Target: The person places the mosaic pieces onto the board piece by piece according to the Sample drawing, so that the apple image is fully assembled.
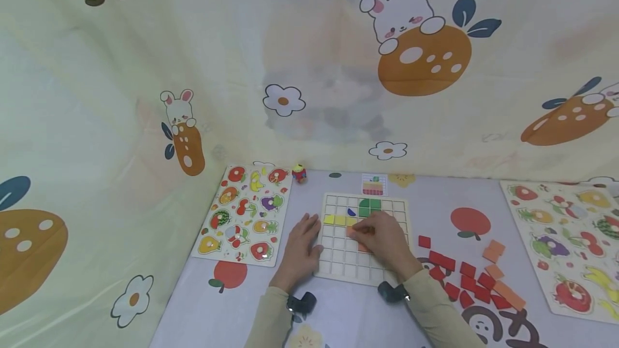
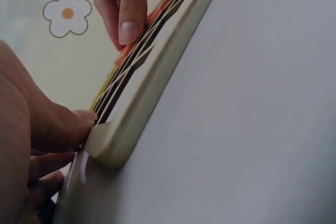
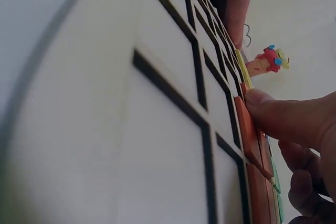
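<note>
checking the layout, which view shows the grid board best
The head view: the whole grid board shows with its green, yellow and orange tiles, left hand at its edge, right hand on it. The left wrist view shows only its rim, the right wrist view a steep close-up of cells.

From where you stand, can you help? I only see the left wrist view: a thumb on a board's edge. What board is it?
Observer: A grid puzzle board, with yellow pieces and a green piece set in its squares.
Visitor: What are those other fingers doing?
Observer: They belong to the right hand, which presses an orange piece onto the grid.
Visitor: Any spare pieces?
Observer: Yes, red pieces and orange ones lie loose to the board's right.
</note>
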The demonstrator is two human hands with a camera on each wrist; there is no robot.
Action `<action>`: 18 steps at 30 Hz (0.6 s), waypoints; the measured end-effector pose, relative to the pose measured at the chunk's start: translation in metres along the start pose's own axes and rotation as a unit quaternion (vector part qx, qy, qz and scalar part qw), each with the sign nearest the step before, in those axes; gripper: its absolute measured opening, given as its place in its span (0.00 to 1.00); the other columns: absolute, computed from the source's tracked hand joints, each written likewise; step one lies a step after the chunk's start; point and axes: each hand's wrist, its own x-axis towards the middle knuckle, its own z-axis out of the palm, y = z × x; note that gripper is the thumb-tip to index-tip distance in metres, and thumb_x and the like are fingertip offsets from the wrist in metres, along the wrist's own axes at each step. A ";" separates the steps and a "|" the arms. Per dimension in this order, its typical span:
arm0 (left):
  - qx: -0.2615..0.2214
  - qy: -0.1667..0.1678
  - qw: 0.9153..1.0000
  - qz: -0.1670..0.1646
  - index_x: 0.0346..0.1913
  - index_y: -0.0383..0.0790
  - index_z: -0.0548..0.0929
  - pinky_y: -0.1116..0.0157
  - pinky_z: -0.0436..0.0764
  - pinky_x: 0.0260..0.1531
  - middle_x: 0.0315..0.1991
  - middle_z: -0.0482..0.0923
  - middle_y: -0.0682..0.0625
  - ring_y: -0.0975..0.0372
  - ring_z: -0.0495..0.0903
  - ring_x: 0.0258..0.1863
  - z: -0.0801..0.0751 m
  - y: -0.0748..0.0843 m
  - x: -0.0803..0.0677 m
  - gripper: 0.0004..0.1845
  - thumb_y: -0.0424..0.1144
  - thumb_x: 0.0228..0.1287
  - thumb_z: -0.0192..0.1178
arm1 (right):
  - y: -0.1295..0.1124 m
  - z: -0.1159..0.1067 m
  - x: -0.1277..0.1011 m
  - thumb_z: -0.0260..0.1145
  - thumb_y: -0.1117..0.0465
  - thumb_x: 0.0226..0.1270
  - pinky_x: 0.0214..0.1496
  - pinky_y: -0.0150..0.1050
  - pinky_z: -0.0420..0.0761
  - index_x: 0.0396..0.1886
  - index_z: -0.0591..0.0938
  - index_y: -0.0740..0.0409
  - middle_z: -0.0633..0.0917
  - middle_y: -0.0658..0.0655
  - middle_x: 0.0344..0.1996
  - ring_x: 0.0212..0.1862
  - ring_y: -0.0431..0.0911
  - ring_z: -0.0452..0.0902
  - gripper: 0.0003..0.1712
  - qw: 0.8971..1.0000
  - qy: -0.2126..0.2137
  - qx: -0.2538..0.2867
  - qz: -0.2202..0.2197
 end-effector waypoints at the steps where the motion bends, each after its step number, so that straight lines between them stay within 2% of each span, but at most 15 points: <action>1: 0.000 0.001 1.000 0.002 0.80 0.38 0.68 0.45 0.52 0.86 0.85 0.59 0.51 0.52 0.50 0.87 0.000 0.000 0.000 0.33 0.36 0.74 0.60 | 0.000 0.000 0.000 0.82 0.50 0.62 0.38 0.36 0.76 0.44 0.95 0.52 0.85 0.47 0.35 0.39 0.45 0.74 0.15 1.000 -0.001 -0.005 -0.002; 5: -0.003 0.003 1.000 0.005 0.80 0.37 0.68 0.45 0.53 0.86 0.85 0.59 0.50 0.51 0.50 0.87 0.001 0.000 0.001 0.33 0.35 0.73 0.60 | 0.004 -0.006 0.000 0.82 0.49 0.62 0.39 0.36 0.76 0.49 0.94 0.50 0.86 0.46 0.36 0.40 0.45 0.74 0.18 1.000 -0.004 0.009 -0.005; 8: -0.007 0.000 1.000 0.005 0.80 0.37 0.68 0.45 0.52 0.86 0.85 0.59 0.50 0.51 0.50 0.87 0.001 0.002 0.001 0.33 0.35 0.73 0.60 | 0.015 -0.018 -0.002 0.81 0.47 0.63 0.40 0.36 0.78 0.54 0.92 0.49 0.86 0.47 0.39 0.42 0.46 0.75 0.22 1.000 0.000 0.018 0.006; 10: -0.006 -0.002 1.000 0.005 0.80 0.37 0.68 0.44 0.52 0.86 0.85 0.59 0.50 0.51 0.50 0.87 0.001 0.002 0.002 0.33 0.35 0.73 0.60 | 0.026 -0.033 -0.004 0.80 0.47 0.65 0.40 0.36 0.78 0.57 0.91 0.50 0.86 0.50 0.41 0.43 0.47 0.76 0.24 1.000 0.005 0.012 0.028; 13: 0.003 -0.006 1.000 0.002 0.80 0.38 0.68 0.45 0.52 0.86 0.85 0.59 0.50 0.52 0.50 0.87 0.001 0.002 0.002 0.33 0.35 0.73 0.59 | 0.045 -0.061 -0.010 0.77 0.48 0.68 0.35 0.35 0.78 0.60 0.88 0.55 0.86 0.57 0.42 0.43 0.51 0.77 0.26 0.996 0.007 -0.009 0.083; 15: 0.007 -0.004 1.000 0.004 0.80 0.38 0.68 0.45 0.53 0.86 0.85 0.59 0.50 0.51 0.50 0.87 0.001 0.002 0.001 0.33 0.35 0.73 0.59 | 0.063 -0.081 -0.018 0.75 0.47 0.69 0.32 0.36 0.81 0.64 0.86 0.57 0.85 0.61 0.46 0.44 0.53 0.77 0.29 0.992 0.005 -0.018 0.122; 18: 0.005 -0.002 1.000 0.002 0.80 0.38 0.68 0.45 0.52 0.86 0.85 0.59 0.50 0.52 0.50 0.87 -0.001 0.001 0.000 0.34 0.35 0.73 0.60 | 0.094 -0.110 -0.033 0.75 0.47 0.69 0.38 0.47 0.89 0.67 0.82 0.60 0.85 0.67 0.53 0.47 0.58 0.80 0.33 0.990 0.008 -0.041 0.137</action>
